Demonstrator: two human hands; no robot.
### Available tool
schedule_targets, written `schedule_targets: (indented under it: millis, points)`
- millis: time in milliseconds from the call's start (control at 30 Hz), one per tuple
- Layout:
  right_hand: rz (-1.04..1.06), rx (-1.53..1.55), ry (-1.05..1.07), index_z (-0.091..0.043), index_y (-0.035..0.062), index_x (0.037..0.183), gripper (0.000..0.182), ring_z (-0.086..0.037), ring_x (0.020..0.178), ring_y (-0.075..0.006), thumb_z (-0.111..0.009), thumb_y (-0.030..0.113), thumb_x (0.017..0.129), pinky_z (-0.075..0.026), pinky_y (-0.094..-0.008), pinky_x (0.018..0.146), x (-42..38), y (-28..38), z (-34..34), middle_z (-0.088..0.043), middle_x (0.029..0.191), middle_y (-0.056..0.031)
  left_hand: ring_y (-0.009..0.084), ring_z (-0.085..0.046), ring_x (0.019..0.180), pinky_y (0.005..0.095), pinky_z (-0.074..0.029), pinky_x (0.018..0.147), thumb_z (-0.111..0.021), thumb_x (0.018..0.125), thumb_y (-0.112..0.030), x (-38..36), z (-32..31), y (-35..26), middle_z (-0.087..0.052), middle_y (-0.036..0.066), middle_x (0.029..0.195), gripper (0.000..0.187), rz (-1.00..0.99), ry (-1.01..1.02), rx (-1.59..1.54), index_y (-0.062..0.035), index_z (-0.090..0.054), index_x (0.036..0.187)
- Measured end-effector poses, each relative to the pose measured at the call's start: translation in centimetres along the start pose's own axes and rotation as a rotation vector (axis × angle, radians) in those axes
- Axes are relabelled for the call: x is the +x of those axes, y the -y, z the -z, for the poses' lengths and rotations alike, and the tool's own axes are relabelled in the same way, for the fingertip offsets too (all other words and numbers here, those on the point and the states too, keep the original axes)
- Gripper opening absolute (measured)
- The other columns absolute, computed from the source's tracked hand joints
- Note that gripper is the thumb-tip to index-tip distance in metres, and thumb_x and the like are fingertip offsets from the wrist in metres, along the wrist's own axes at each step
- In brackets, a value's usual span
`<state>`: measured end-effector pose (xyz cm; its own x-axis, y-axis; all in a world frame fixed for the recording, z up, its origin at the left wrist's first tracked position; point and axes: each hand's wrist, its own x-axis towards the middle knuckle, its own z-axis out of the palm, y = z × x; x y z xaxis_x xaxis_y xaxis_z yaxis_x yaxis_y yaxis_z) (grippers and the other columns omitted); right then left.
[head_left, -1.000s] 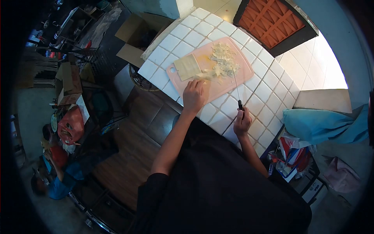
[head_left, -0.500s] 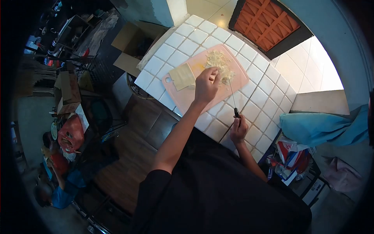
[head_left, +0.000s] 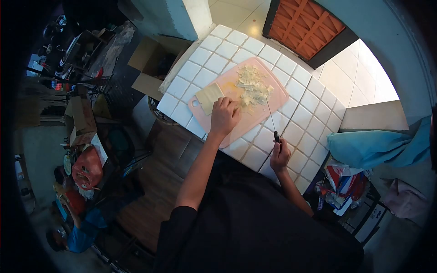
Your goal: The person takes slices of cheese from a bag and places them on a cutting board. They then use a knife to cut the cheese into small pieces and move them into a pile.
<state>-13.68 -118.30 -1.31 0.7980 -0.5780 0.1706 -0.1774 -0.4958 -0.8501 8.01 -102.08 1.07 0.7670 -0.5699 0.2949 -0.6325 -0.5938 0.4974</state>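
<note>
A pink cutting board [head_left: 238,129] lies at an angle on a white tiled counter. Pale yellow flat sheets [head_left: 208,96], which look like dough or wrappers, rest near its handle end. Thin cut strips [head_left: 253,86] of the same colour are heaped on the far half of the board. My left hand [head_left: 225,117] is over the board beside the sheets' near edge, fingers bent and slightly apart, with nothing visible in them. The fingertips are partly hidden. My right hand [head_left: 280,155] grips the black handle of a knife [head_left: 276,136], its thin blade pointing toward the strips.
The tiled counter [head_left: 300,123] surrounds the board. An open cardboard box [head_left: 150,59] stands past its left edge. Teal cloth [head_left: 378,148] hangs at the right above a pile of bags [head_left: 346,186]. Another person in a blue shirt [head_left: 88,227] is at lower left.
My left hand has moved from the heap of strips back toward me and left, beside the flat sheets. The heap shows more fully. My right hand still holds the knife in nearly the same place.
</note>
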Motion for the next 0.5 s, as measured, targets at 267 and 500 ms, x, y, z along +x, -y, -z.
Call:
schedule_targets:
  millis: [267,500]
  points:
    - [0.001,-0.031,-0.002,-0.062,0.0023,0.105,0.022,-0.06,0.053,-0.0266,-0.053,0.022,0.103,-0.043,-0.0398,0.053,-0.3,-0.4,-0.2,-0.055,0.062,-0.0105,0.0328,-0.063,0.097,0.0439,-0.051,0.085,-0.068,0.085,-0.006,-0.6,-0.7,0.1,-0.064,0.012,0.102,0.026,0.081,-0.095,-0.176,-0.0044,-0.067,0.111]
    - [0.018,-0.014,-0.028,-0.062,0.0003,0.101,0.026,-0.047,0.053,-0.0141,-0.05,0.022,0.105,-0.036,-0.0335,0.052,0.1,0.5,-0.5,-0.047,0.06,-0.0031,0.0268,-0.067,0.086,0.0359,-0.056,0.077,-0.071,0.084,0.002,-2.7,1.2,0.0,-0.064,0.012,0.096,0.027,0.308,-0.187,-0.463,-0.0027,-0.068,0.11]
